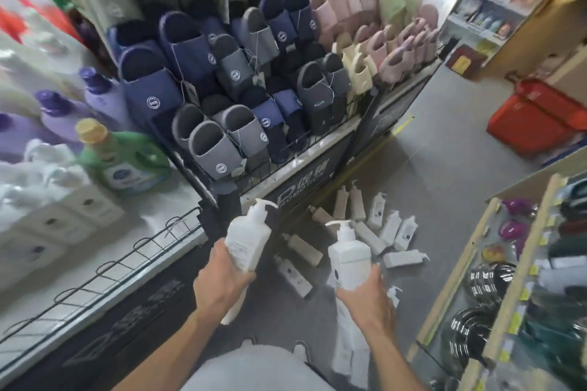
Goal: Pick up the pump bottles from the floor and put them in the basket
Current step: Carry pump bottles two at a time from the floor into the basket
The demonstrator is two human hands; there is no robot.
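My left hand (224, 279) grips a white pump bottle (249, 235) held upright, its nozzle pointing right. My right hand (368, 292) holds a second white pump bottle (349, 259), also upright. Both are raised above the grey floor. Beyond them several white and beige pump bottles (374, 222) lie scattered on the floor at the foot of the slipper rack. More white bottles (349, 343) lie under my right forearm. A red basket (536, 122) stands on the floor at the far right, well away from both hands.
A wire rack of slippers (241, 79) rises straight ahead. A display shelf with detergent bottles (124, 159) and a wire rail runs along the left. Wooden shelving (495, 279) with goods lines the right. Grey floor (444, 143) stretches between rack and basket.
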